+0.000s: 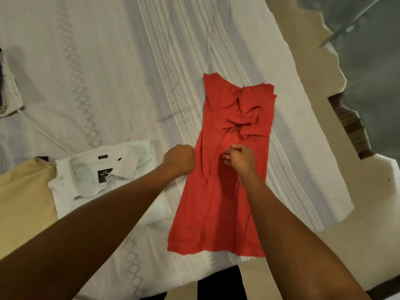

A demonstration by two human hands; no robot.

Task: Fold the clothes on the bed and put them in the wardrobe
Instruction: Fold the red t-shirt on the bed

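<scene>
A red garment (218,198) lies lengthwise on the white patterned bedspread (91,68), folded narrow, with bunched folds in its far half. My left hand (180,158) is closed on the garment's left edge at mid-length. My right hand (239,155) pinches the red cloth near its middle, fingers curled. A white collared shirt (104,176) with a black label lies to the left of the red garment. Beside it, at the left edge, lies a beige garment (23,195).
The bed's right edge and near corner (337,213) border a beige floor (368,245). A dark striped mat (352,128) lies on the floor at right. More cloth (8,92) sits at the far left edge of the bed.
</scene>
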